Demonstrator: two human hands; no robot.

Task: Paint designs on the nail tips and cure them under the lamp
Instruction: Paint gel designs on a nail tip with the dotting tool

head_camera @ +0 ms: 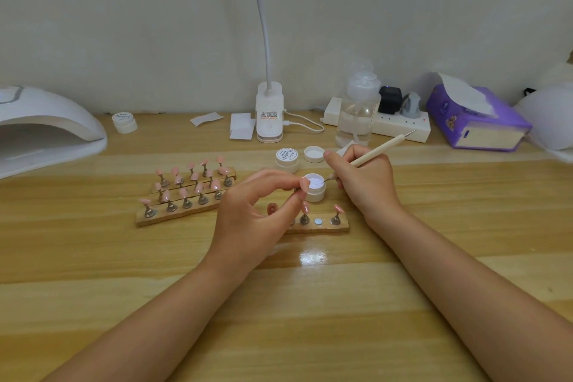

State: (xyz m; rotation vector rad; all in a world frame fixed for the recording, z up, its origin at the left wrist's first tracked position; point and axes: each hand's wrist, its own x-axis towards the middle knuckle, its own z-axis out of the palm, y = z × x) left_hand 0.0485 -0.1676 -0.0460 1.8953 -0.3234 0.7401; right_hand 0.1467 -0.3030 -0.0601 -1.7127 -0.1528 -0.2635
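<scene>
Item: wooden desk (93,257), seen from the head camera.

Left hand (248,214): fingers curled, a pink nail tip (305,184) on its small stand pinched between thumb and forefinger and held just beside the open jar (315,187).

Right hand (362,180): fingers closed round a slim dotting tool (376,152), held like a pen; its fine point is lowered into the white gel of the open jar.

Near strip: a wooden holder (322,228) is set in front of the jar, partly hidden by the left hand, with pink tips standing on metal stands and one bare magnet disc (318,221) showing.

Left of centre: three further wooden holders (173,215) are laid side by side, each lined with pink tips.

Behind the jar: a closed white jar (287,160) and a loose lid (314,154) are placed.

Far left: a white curing lamp (46,130) is stood, with another small jar (124,122) beside it.

Back edge: a desk light base (269,116), a clear pump bottle (356,112), a power strip (400,125) and a purple tissue pack (474,121) are ranged along the wall.
</scene>
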